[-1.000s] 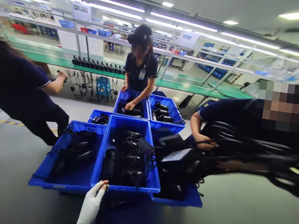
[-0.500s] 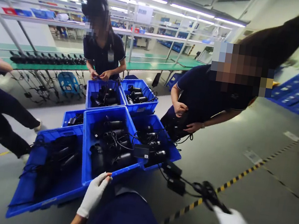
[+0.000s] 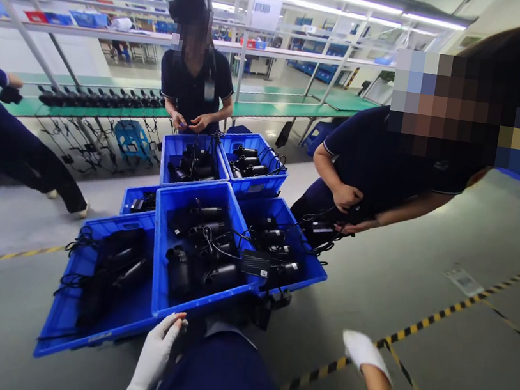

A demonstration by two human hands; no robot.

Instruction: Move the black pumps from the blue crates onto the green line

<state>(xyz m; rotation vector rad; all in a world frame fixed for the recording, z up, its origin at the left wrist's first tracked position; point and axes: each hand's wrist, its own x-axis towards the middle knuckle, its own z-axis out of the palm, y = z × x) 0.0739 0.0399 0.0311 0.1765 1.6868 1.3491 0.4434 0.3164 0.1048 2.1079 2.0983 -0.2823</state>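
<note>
Holding left fingers [image 3: 177, 320] beside blue crate [image 3: 206, 302] | right hand [image 3: 362, 353] empty (gloved)

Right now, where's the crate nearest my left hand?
In the head view, the blue crate sits just ahead of your white-gloved left hand, a second blue crate on its left, a third blue crate on its right.

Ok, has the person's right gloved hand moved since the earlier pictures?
Yes: the right hand has moved left, closer to the front-right blue crate, and now sits over the black-and-yellow floor stripe.
</note>
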